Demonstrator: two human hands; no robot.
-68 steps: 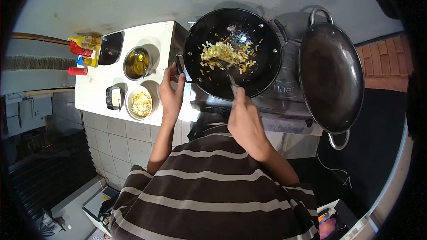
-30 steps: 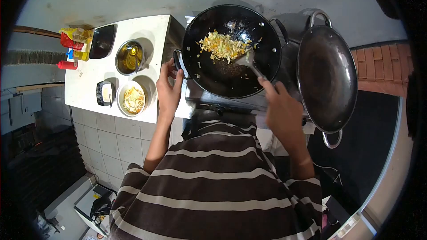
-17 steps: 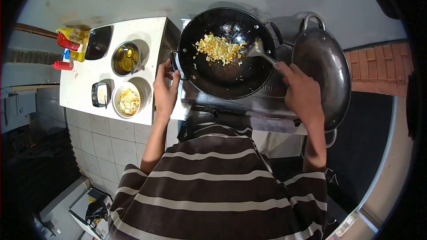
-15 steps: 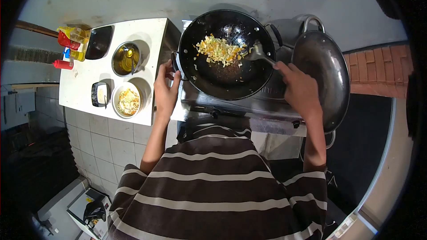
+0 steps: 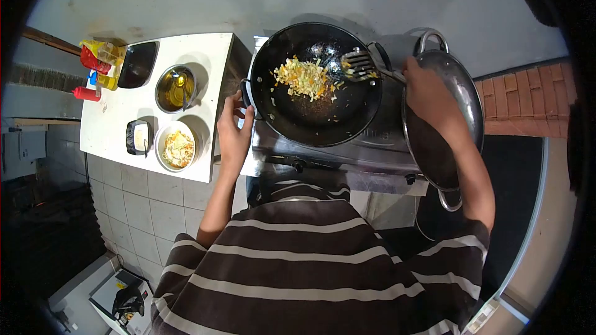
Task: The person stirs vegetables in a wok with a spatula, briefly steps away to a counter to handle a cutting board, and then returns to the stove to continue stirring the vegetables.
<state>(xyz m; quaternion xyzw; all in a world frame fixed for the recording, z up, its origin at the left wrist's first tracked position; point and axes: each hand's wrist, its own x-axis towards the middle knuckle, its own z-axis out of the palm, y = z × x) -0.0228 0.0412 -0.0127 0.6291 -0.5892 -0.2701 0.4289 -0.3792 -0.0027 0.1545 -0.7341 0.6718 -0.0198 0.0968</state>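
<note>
A black wok [image 5: 310,127] stands on the stove, with chopped yellow and white food [image 5: 302,78] heaped left of its middle. My left hand [image 5: 234,133] is closed at the wok's left handle [image 5: 246,92], thumb and fingers drawn in around it. In my right hand [image 5: 427,96] is the handle of a slotted metal spatula [image 5: 359,66]. Its head is over the right side of the wok, with a few bits of food on it.
On the stove's right leans a large metal wok [image 5: 442,161]. The white table [image 5: 102,130] at left bears a pot of oil [image 5: 176,89], a bowl of shredded vegetables [image 5: 177,146], a small black dish [image 5: 139,137], a black tray [image 5: 138,64] and several bottles [image 5: 104,80].
My right hand has moved right and slightly up with the spatula, whose slotted head is now turned to show its face. My left hand stays at the handle.
</note>
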